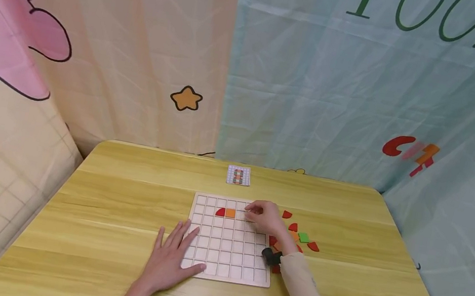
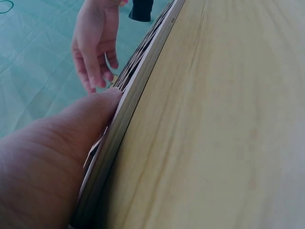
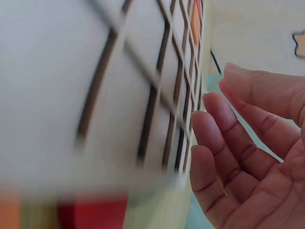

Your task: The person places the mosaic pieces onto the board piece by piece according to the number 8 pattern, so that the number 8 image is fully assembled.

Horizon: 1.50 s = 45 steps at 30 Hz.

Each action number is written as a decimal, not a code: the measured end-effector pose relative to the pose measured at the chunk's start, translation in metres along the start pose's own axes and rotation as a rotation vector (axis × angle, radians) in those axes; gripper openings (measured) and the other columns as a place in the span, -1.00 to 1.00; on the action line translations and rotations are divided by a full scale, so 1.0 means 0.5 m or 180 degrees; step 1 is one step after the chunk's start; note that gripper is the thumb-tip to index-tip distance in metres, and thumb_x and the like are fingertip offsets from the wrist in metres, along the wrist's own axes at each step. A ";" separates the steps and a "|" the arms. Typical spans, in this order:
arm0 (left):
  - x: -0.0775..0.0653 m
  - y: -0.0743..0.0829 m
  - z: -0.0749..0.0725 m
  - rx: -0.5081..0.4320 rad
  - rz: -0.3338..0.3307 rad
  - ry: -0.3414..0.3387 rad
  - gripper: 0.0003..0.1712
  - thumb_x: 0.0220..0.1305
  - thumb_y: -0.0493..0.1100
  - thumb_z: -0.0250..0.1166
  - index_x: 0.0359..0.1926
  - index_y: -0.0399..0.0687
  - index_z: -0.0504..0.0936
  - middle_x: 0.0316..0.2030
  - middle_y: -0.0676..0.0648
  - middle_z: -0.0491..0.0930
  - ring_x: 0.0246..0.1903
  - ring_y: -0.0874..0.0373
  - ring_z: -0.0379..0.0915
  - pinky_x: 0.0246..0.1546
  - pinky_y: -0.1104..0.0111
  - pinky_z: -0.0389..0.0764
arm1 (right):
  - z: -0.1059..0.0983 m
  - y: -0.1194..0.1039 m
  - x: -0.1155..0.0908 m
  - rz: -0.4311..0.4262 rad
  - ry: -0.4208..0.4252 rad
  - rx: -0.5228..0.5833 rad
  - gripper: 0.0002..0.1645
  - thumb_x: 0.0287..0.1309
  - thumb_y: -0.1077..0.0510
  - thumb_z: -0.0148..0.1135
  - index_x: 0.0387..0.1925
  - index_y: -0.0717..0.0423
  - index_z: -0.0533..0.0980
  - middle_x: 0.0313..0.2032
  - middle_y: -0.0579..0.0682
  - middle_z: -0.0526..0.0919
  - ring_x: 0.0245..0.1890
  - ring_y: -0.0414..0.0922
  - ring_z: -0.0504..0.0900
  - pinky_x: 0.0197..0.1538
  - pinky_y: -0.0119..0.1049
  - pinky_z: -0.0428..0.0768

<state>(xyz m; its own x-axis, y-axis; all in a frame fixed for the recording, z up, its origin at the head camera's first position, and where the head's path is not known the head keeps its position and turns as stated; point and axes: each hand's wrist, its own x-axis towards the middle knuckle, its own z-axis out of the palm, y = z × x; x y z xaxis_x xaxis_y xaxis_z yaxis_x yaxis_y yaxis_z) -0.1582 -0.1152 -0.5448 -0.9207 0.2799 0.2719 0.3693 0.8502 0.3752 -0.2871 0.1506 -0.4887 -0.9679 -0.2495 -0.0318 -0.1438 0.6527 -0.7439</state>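
Note:
A white grid board lies on the table, its cells divided by raised lines. In its upper rows a red quarter-circle piece sits directly left of an orange square piece. My left hand rests flat with fingers spread across the board's left edge, and its thumb lies on the near rim. Over the upper right of the board hovers my right hand, fingers loosely bent. Thumb and forefinger are close together in the right wrist view, with no piece visible between them.
Several loose pieces lie right of the board, among them a green square and red quarter-circles; the right forearm partly covers them. A small patterned card lies behind the board. Printed curtains hang around the wooden table.

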 end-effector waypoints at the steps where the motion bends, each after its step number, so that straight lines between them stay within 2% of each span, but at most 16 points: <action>1: 0.000 0.000 0.000 0.0007 0.0005 0.0010 0.04 0.07 0.51 0.12 0.42 0.00 0.22 0.43 -0.17 0.03 0.40 -0.10 -0.15 0.29 -0.17 -0.34 | -0.009 0.005 -0.004 0.0015 0.0035 0.0006 -0.92 0.11 0.18 0.35 -0.31 0.08 0.66 -0.43 -0.10 0.57 -0.41 -0.12 0.46 -0.32 -0.30 0.50; 6: 0.000 -0.002 0.000 0.0030 0.0057 0.0095 0.03 0.06 0.48 0.16 0.41 -0.02 0.24 0.41 -0.18 0.06 0.39 -0.13 -0.11 0.28 -0.19 -0.28 | -0.053 0.042 -0.021 0.0019 0.0248 0.0048 -0.91 0.12 0.22 0.33 -0.32 0.16 0.65 -0.41 -0.06 0.61 -0.40 -0.10 0.51 -0.32 -0.30 0.53; 11: 0.000 -0.002 0.000 0.0027 0.0027 0.0043 0.03 0.06 0.47 0.17 0.42 0.01 0.21 0.42 -0.17 0.04 0.40 -0.11 -0.13 0.29 -0.17 -0.33 | -0.087 0.082 -0.027 0.0108 0.0569 0.0028 -0.89 0.10 0.24 0.34 -0.34 0.24 0.63 -0.42 -0.01 0.62 -0.43 -0.10 0.52 -0.36 -0.30 0.52; 19: 0.001 -0.002 0.001 0.0029 0.0031 0.0033 0.03 0.07 0.48 0.16 0.42 0.01 0.21 0.43 -0.16 0.03 0.40 -0.10 -0.13 0.29 -0.17 -0.33 | -0.115 0.102 -0.038 0.0610 0.0803 -0.0389 -0.74 0.06 0.15 0.39 -0.31 0.28 0.57 -0.42 0.06 0.60 -0.50 -0.08 0.50 -0.42 -0.27 0.49; 26: 0.002 -0.002 0.002 0.0053 0.0073 0.0089 0.03 0.07 0.49 0.14 0.41 -0.01 0.22 0.42 -0.18 0.05 0.39 -0.13 -0.10 0.28 -0.19 -0.29 | -0.124 0.098 -0.041 0.0838 0.0721 -0.0597 -0.63 0.04 0.04 0.41 -0.39 0.28 0.51 -0.57 0.02 0.57 -0.56 -0.06 0.47 -0.50 -0.26 0.41; 33: 0.000 -0.003 0.003 0.0029 0.0041 0.0024 0.03 0.07 0.50 0.12 0.42 0.01 0.21 0.43 -0.16 0.02 0.40 -0.09 -0.16 0.29 -0.15 -0.36 | -0.124 0.093 -0.034 0.0998 0.0615 -0.0764 -0.63 0.01 0.02 0.43 -0.40 0.22 0.48 -0.58 0.00 0.52 -0.53 -0.05 0.43 -0.47 -0.26 0.37; 39: 0.001 -0.004 0.002 0.0043 0.0038 0.0021 0.03 0.07 0.49 0.13 0.42 0.02 0.20 0.43 -0.15 0.02 0.40 -0.09 -0.16 0.30 -0.15 -0.36 | -0.125 0.093 -0.031 0.0972 0.0490 -0.1021 -0.65 0.04 0.00 0.40 -0.36 0.17 0.49 -0.59 -0.04 0.50 -0.55 -0.06 0.43 -0.49 -0.26 0.34; 45: 0.001 -0.004 0.004 0.0059 0.0026 0.0011 0.04 0.07 0.51 0.11 0.42 0.02 0.21 0.43 -0.15 0.02 0.41 -0.08 -0.16 0.30 -0.14 -0.37 | -0.122 0.090 -0.028 0.0902 0.0341 -0.0957 -0.68 0.10 0.06 0.36 -0.31 0.21 0.47 -0.57 -0.02 0.49 -0.56 -0.07 0.41 -0.49 -0.28 0.36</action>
<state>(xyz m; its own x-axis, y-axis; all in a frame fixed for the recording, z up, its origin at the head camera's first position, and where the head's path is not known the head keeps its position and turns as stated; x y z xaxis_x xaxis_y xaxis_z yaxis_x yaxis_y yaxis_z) -0.1596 -0.1161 -0.5472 -0.9173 0.2852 0.2779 0.3742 0.8561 0.3564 -0.2926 0.2271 -0.4809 -0.9914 0.0351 -0.1259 0.0927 0.8682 -0.4875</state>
